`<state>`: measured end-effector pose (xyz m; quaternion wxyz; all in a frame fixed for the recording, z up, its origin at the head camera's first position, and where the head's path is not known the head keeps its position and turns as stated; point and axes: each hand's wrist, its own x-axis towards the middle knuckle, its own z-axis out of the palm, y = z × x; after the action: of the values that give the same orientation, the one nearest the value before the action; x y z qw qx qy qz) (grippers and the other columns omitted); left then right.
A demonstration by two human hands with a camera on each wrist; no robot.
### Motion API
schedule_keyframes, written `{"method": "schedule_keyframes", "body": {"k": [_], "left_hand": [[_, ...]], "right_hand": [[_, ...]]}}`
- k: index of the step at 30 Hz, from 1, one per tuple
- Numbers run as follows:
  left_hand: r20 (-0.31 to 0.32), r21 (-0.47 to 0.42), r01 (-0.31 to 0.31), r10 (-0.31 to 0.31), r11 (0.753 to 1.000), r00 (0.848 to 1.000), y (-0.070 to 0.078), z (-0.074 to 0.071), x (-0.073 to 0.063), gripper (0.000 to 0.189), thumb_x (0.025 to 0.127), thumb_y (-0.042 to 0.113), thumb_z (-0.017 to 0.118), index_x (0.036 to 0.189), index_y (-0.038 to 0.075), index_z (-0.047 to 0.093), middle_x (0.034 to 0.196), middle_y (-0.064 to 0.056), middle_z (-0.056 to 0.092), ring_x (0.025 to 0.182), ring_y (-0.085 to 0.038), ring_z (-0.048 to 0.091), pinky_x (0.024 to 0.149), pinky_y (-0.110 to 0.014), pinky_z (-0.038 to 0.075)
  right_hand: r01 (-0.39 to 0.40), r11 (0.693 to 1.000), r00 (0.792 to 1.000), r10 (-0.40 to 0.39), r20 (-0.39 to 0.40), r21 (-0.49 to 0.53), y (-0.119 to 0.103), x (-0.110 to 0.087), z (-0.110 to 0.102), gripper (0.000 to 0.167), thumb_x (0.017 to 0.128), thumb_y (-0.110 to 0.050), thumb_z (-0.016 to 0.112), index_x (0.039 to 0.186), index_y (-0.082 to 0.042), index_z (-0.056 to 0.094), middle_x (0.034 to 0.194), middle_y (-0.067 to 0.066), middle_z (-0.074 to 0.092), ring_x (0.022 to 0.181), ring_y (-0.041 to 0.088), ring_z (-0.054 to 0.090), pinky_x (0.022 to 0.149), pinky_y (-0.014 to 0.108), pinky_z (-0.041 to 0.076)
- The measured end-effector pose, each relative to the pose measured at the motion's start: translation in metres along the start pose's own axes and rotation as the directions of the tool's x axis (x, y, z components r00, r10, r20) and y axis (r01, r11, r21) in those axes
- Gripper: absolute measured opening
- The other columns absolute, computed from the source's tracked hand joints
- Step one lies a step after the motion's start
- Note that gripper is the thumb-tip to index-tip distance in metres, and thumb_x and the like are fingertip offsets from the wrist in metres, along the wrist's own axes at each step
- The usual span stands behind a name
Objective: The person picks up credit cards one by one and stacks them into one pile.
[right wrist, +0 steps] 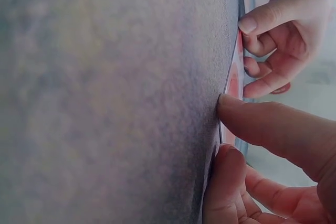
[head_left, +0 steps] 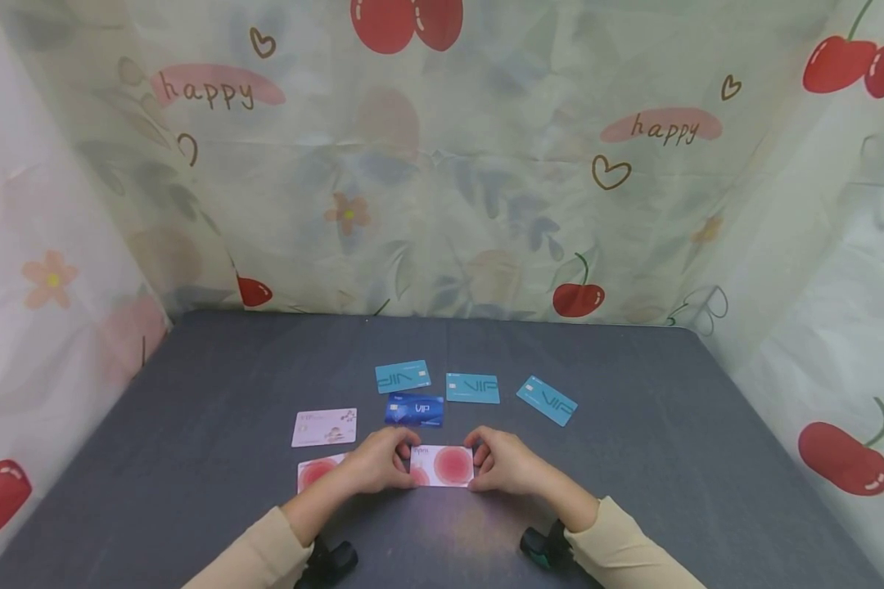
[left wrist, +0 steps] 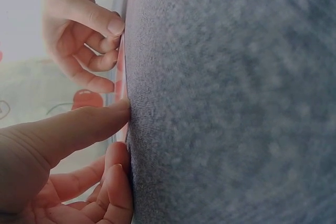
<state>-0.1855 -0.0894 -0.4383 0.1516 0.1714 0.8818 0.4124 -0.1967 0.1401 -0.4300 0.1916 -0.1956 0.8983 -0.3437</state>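
A white card with red circles (head_left: 442, 466) lies at the near middle of the table. My left hand (head_left: 376, 461) pinches its left end between thumb and fingers. At the right end, my right hand (head_left: 507, 462) pinches it the same way. Both wrist views show the card almost edge-on, low against the dark cloth, with each thumb (right wrist: 236, 109) at its near edge. Partly covered by my left hand is a second red-circled card (head_left: 315, 471). Just beyond the held card lies a dark blue VIP card (head_left: 414, 410).
Farther back lie three light blue VIP cards: a left one (head_left: 402, 376), a middle one (head_left: 473, 388) and a tilted right one (head_left: 547, 401). A pale pink card (head_left: 324, 427) lies to the left. Patterned curtains (head_left: 442, 204) surround the dark table (head_left: 633, 458).
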Motion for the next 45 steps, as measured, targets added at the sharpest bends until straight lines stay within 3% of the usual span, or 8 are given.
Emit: {"method": "schedule_keyframes", "body": {"k": [33,45], "left_hand": [[0.000,0.005,-0.007,0.007,1.000,1.000,-0.0003,0.0001,-0.0005,0.050,0.071,0.008,0.078,0.114,-0.003,0.057,0.087,-0.008,0.053,0.066,-0.011,0.053,0.059,-0.018,0.046],[0.016,0.003,-0.005,0.005,1.000,1.000,0.0000,-0.0007,0.0003,0.052,0.070,0.009,0.079,0.115,-0.003,0.057,0.087,-0.008,0.053,0.066,-0.011,0.053,0.058,-0.018,0.046]], "right_hand": [[-0.014,1.000,1.000,0.014,0.020,0.016,0.0012,0.0014,-0.0003,0.048,0.072,-0.009,0.078,0.112,0.000,0.054,0.085,0.006,0.057,0.072,0.014,0.055,0.065,0.027,0.051],[0.015,1.000,1.000,-0.015,0.010,0.016,0.0045,0.0012,-0.0006,0.048,0.071,-0.009,0.078,0.111,-0.001,0.054,0.084,0.005,0.057,0.072,0.013,0.055,0.063,0.025,0.049]]}}
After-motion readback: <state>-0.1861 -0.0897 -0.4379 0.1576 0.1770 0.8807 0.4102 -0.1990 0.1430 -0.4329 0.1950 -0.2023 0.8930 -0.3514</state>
